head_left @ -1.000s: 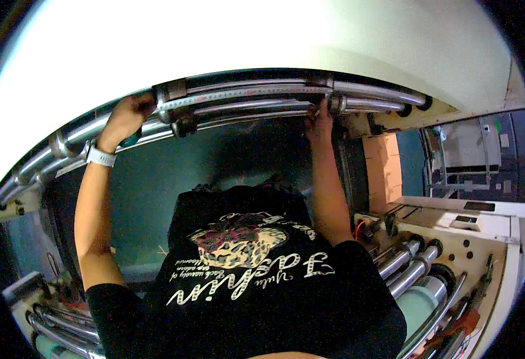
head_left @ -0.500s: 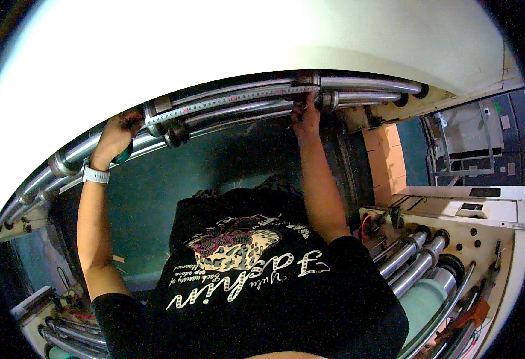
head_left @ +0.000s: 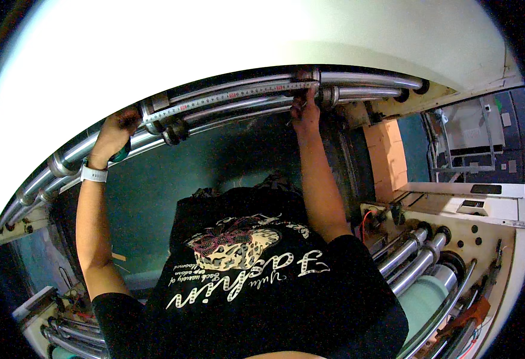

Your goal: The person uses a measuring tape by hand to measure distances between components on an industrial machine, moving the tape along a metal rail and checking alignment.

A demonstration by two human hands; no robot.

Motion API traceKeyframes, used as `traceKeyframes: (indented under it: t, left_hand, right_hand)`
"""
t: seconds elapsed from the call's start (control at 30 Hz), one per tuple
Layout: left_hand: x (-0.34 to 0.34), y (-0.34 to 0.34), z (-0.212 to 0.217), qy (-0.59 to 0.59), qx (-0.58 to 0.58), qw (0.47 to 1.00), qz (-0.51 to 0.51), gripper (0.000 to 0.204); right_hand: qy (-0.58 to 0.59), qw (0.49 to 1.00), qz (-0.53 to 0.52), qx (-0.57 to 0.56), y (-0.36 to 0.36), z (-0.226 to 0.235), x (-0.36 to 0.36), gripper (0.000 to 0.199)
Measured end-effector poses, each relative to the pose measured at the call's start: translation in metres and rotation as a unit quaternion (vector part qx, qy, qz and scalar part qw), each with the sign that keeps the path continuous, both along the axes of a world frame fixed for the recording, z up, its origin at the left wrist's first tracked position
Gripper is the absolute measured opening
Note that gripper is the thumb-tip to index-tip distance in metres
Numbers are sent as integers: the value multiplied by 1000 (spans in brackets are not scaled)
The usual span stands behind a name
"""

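A pale tape measure blade with black and red marks is stretched along the metal rollers. My left hand is closed around the tape measure's case, of which a green edge shows below the palm. At the other end, my right hand pinches the blade beside a ring-shaped collar on the rollers. Its index finger points up against the tape's end, and its other fingers are curled and dark. Another pair of collars sits on the rollers just right of my left hand.
A large white machine cover overhangs the rollers. To the right stand cardboard and a metal frame. Behind me, more rollers and a pale green cylinder belong to another machine section.
The view has shifted slightly, with the rollers and tape a little higher in the picture. Both hands keep their hold at the tape's two ends.
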State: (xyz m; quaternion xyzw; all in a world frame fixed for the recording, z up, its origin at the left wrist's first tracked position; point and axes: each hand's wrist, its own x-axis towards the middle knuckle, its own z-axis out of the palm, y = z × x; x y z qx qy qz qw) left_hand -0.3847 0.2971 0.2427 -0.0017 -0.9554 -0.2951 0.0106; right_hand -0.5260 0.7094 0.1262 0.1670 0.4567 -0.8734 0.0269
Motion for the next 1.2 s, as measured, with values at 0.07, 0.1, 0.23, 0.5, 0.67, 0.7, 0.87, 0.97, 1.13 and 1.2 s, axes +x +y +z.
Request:
traceKeyframes:
  t: [0.07, 0.1, 0.23, 0.5, 0.67, 0.7, 0.87, 0.97, 1.13, 1.2]
  left_hand:
    - [-1, -3, -4, -5, 12, 1000, -1, 14]
    - [-1, -5, -6, 0, 14, 1000, -6, 13]
    - [-2, -4, -6, 3, 24, 1000, 2, 12]
    - [-2, 2, 2, -6, 16, 1000, 5, 12]
    - [-2, 2, 5, -22, -5, 1000, 3, 11]
    - [-3, 1, 4, -12, -10, 1000, -1, 11]
    - [-1, 5, 6, -12, 11, 1000, 11, 11]
    - [-5, -4, -3, -10, 14, 1000, -10, 12]
    - [1, -6, -9, 57, 18, 998, -18, 11]
    - [0, -2, -7, 42, 34, 999, 0, 10]
  right_hand:
    - [-11, 1000, -14, 1, -1, 2, 0, 33]
    - [-18, 1000, -24, 5, -3, 3, 0, 34]
    - [-1, 1000, -11, 5, 1, -2, -1, 35]
    - [-12, 1000, -23, 1, -5, 2, 1, 33]
    - [24, 999, 6, 28, 1, -5, -1, 32]
    - [36, 997, 14, 59, 4, -10, -2, 32]
    - [11, 1000, 4, -2, 0, -1, 1, 34]
    - [-3, 1000, -7, 11, -2, 3, 3, 36]
    - [-77, 990, 12, 115, 11, 12, 10, 36]
    - [59, 993, -23, 104, 21, 17, 14, 30]
